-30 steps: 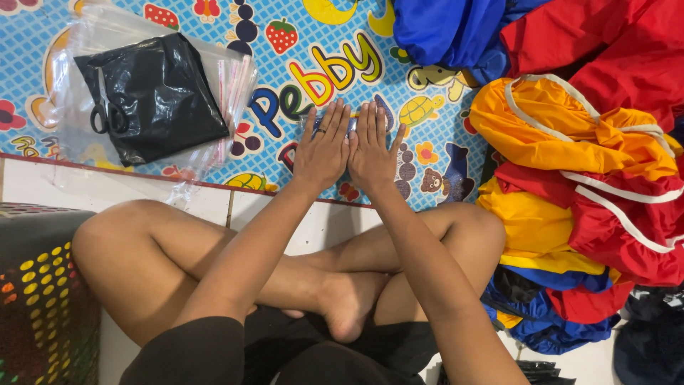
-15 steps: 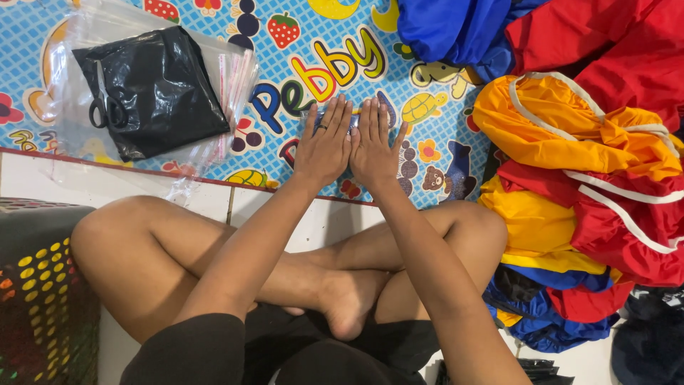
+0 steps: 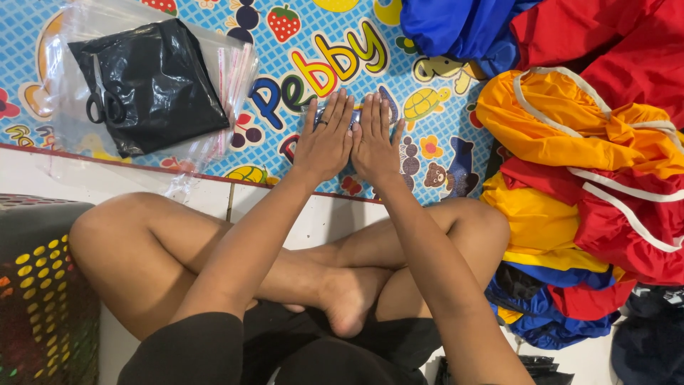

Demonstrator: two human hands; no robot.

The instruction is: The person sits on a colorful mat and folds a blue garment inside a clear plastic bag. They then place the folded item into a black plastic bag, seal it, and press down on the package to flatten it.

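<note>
Scissors [image 3: 105, 100] on black bag [image 3: 153, 82]

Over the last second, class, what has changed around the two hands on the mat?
Very little. The left hand and right hand stay pressed flat, side by side, on a small clear packet on the play mat, fingers slightly closer together. Nothing was picked up or let go. The black bag, scissors and pile of coloured garments lie as before.

Clear plastic bags stack [image 3: 228, 78] upper left w/ black folded bag [image 3: 153, 85] on top, small clear packet [image 3: 354, 117] under hands
</note>
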